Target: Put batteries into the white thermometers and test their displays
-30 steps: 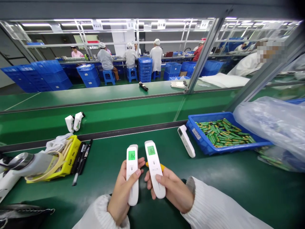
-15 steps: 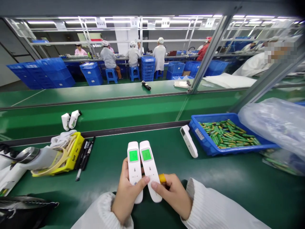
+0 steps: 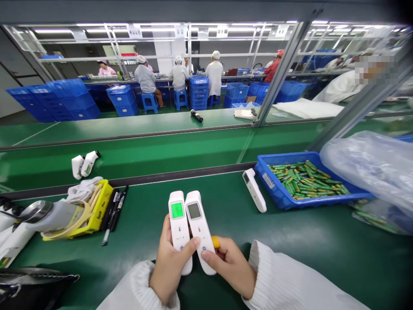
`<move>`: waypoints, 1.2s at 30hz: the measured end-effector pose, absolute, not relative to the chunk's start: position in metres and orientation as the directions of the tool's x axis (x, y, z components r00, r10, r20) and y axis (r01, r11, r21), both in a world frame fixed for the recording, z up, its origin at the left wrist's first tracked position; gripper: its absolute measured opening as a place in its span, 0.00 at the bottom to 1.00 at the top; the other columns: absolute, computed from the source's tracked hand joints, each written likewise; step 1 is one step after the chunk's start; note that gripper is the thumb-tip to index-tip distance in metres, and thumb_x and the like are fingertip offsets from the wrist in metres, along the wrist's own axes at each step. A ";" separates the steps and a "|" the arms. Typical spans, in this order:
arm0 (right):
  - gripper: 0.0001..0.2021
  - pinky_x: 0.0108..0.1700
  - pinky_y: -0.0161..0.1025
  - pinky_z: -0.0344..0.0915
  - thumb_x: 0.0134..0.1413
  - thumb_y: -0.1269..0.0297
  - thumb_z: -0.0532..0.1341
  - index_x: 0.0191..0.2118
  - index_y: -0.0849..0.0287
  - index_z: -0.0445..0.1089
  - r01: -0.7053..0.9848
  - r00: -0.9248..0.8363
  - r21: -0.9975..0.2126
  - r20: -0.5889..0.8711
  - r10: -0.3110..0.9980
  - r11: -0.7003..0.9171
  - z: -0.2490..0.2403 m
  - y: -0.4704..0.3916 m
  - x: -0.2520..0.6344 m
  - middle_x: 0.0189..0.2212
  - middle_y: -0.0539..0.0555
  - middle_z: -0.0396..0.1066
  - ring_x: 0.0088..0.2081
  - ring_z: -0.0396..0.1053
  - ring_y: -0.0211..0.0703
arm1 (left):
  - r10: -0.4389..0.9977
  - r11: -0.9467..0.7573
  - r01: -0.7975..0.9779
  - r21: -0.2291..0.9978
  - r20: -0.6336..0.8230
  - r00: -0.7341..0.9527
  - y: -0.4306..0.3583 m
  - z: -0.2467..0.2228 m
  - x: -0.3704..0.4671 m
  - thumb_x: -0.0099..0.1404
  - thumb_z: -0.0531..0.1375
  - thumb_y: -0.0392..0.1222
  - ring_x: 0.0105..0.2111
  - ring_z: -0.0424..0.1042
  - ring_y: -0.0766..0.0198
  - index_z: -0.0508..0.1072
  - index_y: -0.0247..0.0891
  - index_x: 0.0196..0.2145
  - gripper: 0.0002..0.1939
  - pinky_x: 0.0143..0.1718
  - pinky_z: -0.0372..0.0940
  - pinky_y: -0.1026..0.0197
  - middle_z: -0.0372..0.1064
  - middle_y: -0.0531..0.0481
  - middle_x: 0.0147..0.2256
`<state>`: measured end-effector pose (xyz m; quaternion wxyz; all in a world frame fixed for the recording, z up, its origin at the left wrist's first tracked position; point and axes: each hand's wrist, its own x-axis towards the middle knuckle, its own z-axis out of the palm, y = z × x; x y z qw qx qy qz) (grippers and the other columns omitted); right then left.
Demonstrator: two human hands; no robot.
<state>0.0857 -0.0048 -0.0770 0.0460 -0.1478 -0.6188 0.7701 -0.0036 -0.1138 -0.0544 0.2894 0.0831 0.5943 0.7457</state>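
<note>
Left hand [image 3: 172,260] grasps slim, white plastic, green-lit thermometer [image 3: 180,230], right hand [image 3: 232,265] its grey-screened white plastic twin [image 3: 199,228]; thumbs [image 3: 209,257] best placed below screens [image 3: 177,210].

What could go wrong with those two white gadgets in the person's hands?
The left gadget and right gadget are very close together, so they might knock and get scratched. If the left hand or right hand loosens, one could slip onto the green table. The left screen glows green but the right screen is gray, so its reading might be missed.
</note>
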 end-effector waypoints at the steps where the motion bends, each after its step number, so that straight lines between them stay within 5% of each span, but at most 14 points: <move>1: 0.26 0.26 0.33 0.50 0.49 0.42 0.62 0.29 0.66 0.67 0.121 -0.950 -0.975 -0.167 0.263 -0.185 -0.078 -0.004 0.087 0.21 0.49 0.57 0.25 0.53 0.33 | 0.540 -0.121 -0.333 0.935 -0.220 -0.813 -0.115 -0.055 -0.004 0.50 0.69 0.41 0.32 0.70 0.63 0.61 0.39 0.49 0.31 0.34 0.67 0.63 0.72 0.49 0.37; 26: 0.26 0.24 0.33 0.49 0.52 0.41 0.58 0.27 0.65 0.66 0.178 -0.960 -0.984 -0.174 0.221 0.000 -0.080 -0.003 0.090 0.19 0.47 0.56 0.22 0.53 0.33 | 0.575 -0.098 -0.341 0.935 -0.226 -0.786 -0.116 -0.052 -0.003 0.51 0.68 0.40 0.34 0.72 0.62 0.61 0.40 0.49 0.31 0.34 0.68 0.63 0.72 0.50 0.37; 31: 0.32 0.17 0.30 0.49 0.40 0.35 0.63 0.32 0.65 0.69 0.311 -0.937 -0.937 -0.330 0.114 -0.157 -0.074 -0.006 0.086 0.14 0.44 0.57 0.16 0.54 0.31 | 0.595 -0.045 -0.279 0.959 -0.199 -0.779 -0.118 -0.057 0.001 0.53 0.68 0.41 0.33 0.72 0.61 0.60 0.41 0.50 0.30 0.32 0.69 0.63 0.72 0.50 0.37; 36: 0.30 0.17 0.28 0.52 0.41 0.42 0.67 0.39 0.67 0.71 0.252 -0.957 -0.939 -0.278 0.080 -0.235 -0.077 -0.008 0.085 0.18 0.48 0.64 0.17 0.56 0.29 | 0.681 -0.078 -0.298 0.951 -0.167 -0.713 -0.118 -0.057 0.007 0.59 0.64 0.47 0.35 0.72 0.61 0.59 0.41 0.54 0.28 0.34 0.69 0.63 0.71 0.47 0.39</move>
